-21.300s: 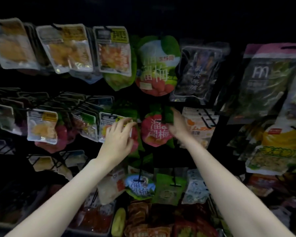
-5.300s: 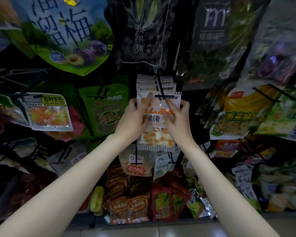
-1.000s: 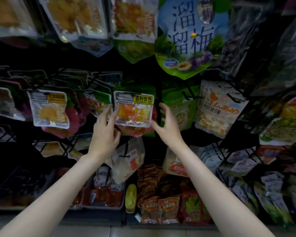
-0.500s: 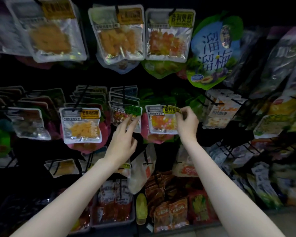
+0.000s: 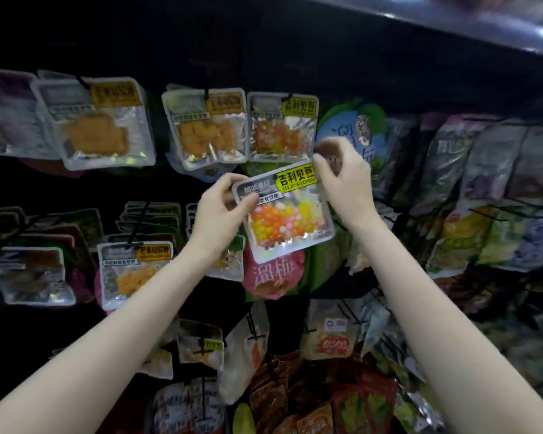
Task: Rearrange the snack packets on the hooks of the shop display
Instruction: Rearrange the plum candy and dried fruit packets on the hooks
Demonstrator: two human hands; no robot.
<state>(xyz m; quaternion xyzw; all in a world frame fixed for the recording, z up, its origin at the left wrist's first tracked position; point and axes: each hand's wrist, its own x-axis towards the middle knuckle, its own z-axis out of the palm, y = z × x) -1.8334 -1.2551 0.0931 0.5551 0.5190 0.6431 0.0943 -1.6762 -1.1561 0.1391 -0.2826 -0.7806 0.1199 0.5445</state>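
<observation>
Your left hand (image 5: 215, 216) pinches the upper left corner of a clear packet (image 5: 284, 211) of orange, yellow and pink sweets; your right hand (image 5: 345, 180) pinches its upper right corner by the yellow label. The packet is held tilted, free of any hook, between your 2 hands. Just above your hands hangs a like packet (image 5: 281, 126) with the same yellow label, on a hook in the top row. To its left hang 2 packets of orange pieces (image 5: 206, 130) (image 5: 98, 123). Behind your right hand is a blue-and-green pouch (image 5: 355, 126), partly hidden by your fingers. Below the held packet hangs a pink pouch (image 5: 271, 274); beside your left wrist a packet of orange strips (image 5: 134, 270) hangs on a lower hook. Dark, blurred bags (image 5: 477, 189) fill the space right of your right arm.
</observation>
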